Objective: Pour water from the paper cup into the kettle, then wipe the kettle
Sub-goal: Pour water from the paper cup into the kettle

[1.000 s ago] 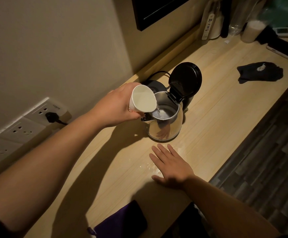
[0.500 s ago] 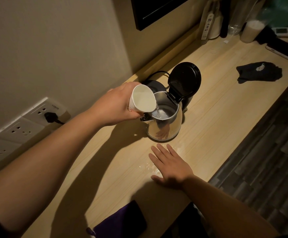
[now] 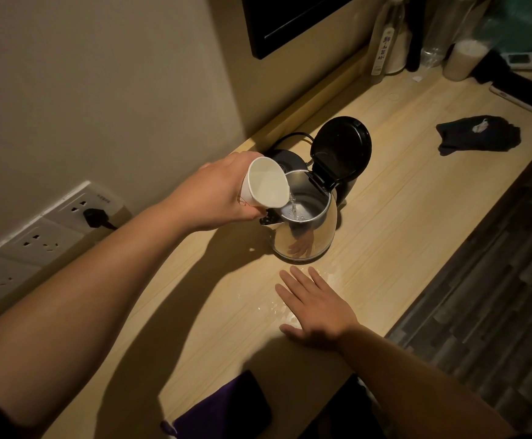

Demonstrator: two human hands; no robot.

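Two hands over the wooden bench (image 3: 400, 217). Left hand (image 3: 217, 193) wrapped around the paper cup (image 3: 263, 183), tipped over the kettle's rim; thin stream of water (image 3: 293, 205) falling into the kettle (image 3: 305, 229). Kettle steel, standing on the bench, black lid (image 3: 342, 147) hinged upright behind its mouth. Right hand (image 3: 317, 307) flat on the bench just in front of the kettle, fingers spread, holding nothing. Wet patches (image 3: 274, 308) beside that hand. Dark cloth (image 3: 478, 134) well to the kettle's right. Wall sockets (image 3: 52, 226) off to the kettle's left, one plug in.
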